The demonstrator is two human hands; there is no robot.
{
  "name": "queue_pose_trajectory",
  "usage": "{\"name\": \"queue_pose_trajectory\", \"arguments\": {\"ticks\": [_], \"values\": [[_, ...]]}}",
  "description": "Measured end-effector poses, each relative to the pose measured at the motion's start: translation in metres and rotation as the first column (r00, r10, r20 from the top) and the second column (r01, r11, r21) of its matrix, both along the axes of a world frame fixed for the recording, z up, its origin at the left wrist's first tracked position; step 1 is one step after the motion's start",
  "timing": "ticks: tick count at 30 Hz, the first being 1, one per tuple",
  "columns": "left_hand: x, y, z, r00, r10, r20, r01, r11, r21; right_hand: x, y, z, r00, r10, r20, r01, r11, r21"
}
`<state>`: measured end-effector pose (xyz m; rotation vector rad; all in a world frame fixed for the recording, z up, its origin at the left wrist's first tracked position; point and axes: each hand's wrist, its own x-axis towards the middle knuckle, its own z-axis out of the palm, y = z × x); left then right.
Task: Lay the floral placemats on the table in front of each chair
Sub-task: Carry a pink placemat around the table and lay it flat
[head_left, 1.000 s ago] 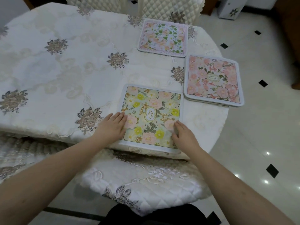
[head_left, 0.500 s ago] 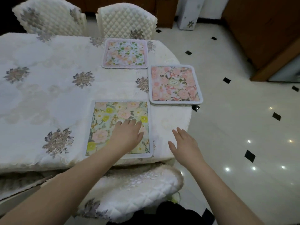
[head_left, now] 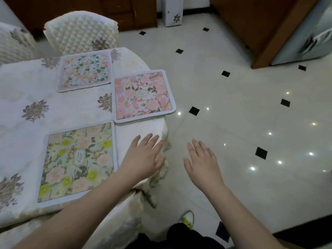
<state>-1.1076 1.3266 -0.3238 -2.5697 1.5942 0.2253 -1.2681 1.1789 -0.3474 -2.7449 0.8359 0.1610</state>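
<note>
Placemats: I count three laid flat on the table (head_left: 27, 126) — yellow-flowered mat (head_left: 77, 164) at the near edge, pink mat (head_left: 142, 97) at the rounded end with a corner overhanging, green-leaf mat (head_left: 84, 70) before the quilted chair (head_left: 80, 31). Left hand (head_left: 143, 157) open, fingers spread, over bare tablecloth beside the yellow mat, holding nothing. Right hand (head_left: 201, 160) open, empty, out over the floor (head_left: 233, 114). I judge this end done; rest of table out of view, so I can't tell what remains. No containers visible.
</note>
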Motion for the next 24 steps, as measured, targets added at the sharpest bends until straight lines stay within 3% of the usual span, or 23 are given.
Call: {"name": "queue_pose_trajectory", "arguments": {"ticks": [12,24], "values": [[-0.045,-0.083,0.003,0.995,0.103,0.007,-0.103,0.995,0.008,-0.031,-0.082,0.007,0.999,0.016,0.032,-0.017,1.000,0.024],[0.021,-0.133,-0.029,0.946,0.315,-0.070,-0.316,0.949,-0.006,0.050,-0.146,-0.006,0.987,0.162,-0.010,-0.161,0.987,0.026]]}}
